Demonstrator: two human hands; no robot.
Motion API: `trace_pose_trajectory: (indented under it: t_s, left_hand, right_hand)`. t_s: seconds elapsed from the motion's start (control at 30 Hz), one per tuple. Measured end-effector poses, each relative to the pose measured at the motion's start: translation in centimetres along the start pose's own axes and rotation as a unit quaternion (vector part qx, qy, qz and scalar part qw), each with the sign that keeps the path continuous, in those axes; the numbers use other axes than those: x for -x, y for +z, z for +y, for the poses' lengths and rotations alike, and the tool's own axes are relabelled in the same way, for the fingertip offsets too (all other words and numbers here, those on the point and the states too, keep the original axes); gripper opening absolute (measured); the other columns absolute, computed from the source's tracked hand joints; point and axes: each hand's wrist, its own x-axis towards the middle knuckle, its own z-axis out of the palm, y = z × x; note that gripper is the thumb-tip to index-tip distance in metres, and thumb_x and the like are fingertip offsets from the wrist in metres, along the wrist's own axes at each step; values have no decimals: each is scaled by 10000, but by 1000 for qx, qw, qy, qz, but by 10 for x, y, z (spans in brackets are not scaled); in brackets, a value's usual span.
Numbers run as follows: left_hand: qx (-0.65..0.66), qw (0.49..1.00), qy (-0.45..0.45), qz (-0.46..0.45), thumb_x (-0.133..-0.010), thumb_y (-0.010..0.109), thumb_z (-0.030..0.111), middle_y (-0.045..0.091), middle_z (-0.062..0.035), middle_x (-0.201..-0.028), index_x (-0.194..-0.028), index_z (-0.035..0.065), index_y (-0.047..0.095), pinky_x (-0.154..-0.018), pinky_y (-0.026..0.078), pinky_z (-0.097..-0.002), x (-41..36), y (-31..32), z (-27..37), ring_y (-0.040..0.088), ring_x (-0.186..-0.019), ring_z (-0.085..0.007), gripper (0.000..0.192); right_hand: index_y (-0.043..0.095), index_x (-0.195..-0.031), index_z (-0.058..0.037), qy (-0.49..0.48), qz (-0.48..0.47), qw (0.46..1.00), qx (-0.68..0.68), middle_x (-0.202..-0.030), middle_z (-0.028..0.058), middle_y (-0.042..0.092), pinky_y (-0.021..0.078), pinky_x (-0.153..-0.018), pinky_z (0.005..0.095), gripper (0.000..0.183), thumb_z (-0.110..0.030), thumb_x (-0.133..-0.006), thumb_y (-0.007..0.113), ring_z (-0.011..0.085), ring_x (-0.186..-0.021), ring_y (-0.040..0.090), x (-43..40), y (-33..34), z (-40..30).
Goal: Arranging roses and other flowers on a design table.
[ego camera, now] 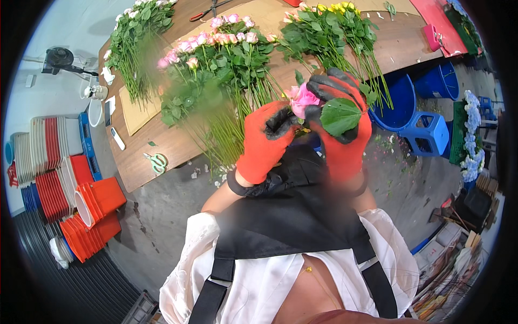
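A pink rose (303, 99) is held up between my two hands, both in red gloves with black-coated palms. My left hand (269, 139) has its fingers curled at the left side of the bloom, just under the petals. My right hand (344, 109) closes around the rose from the right, with a large green leaf (340, 116) lying over its palm. The lower stem is hidden. Beyond my hands, a bunch of pink and peach roses (226, 44) lies on the brown table (162, 141). Yellow and peach roses (323, 24) lie farther right.
Green-handled scissors (158, 163) lie near the table's left corner, with a white handheld device (118, 139) behind them. Pink-white roses (141, 44) lie far left. Blue buckets (394, 103) and a blue stool (427, 133) stand right. Orange buckets (101, 198) are stacked left.
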Motion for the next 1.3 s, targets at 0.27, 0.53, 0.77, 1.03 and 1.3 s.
trace_pose_trajectory:
  t_s: [0.27,0.53,0.77,1.03,1.3]
  left_hand:
    - [144,986,-80,29,-811,654,35,646,-23,-803,-986,-53,659,-690,479,-261,2,0,-3,558,-750,-76,196]
    - [284,941,-183,28,-839,645,49,680,-11,-883,-1016,-39,671,-734,484,-248,1,-5,-2,588,-780,-70,199]
    - [149,979,-62,121,-766,727,22,672,-34,-916,-1007,-27,653,-767,489,-258,-6,-9,-11,599,-848,-99,256]
    - [-75,981,75,160,-678,728,31,638,-120,-863,-924,9,652,-752,501,-346,-8,-9,-17,624,-798,-276,258]
    - [-144,969,109,168,-651,740,35,625,-153,-837,-874,17,636,-681,493,-388,-10,1,-5,599,-757,-348,246]
  right_hand:
    - [700,-999,-59,-53,27,998,-11,-1099,90,669,429,-992,457,342,-25,-667,775,330,-1101,587,9,5,3]
    - [631,-1075,-19,10,-11,992,-126,-1138,128,658,462,-983,434,404,-17,-686,743,306,-1149,582,27,5,30]
    - [618,-981,23,175,27,940,-290,-1031,197,684,394,-1046,500,525,-484,-953,488,334,-1126,600,7,-9,12]
    - [668,-1093,-4,82,-63,991,-80,-1184,121,615,517,-890,347,377,121,-737,674,266,-1135,574,-11,-15,-9]
    - [666,-936,-117,-70,-28,985,155,-1055,11,656,410,-929,458,381,-282,-652,859,292,-1067,567,-12,8,-3]
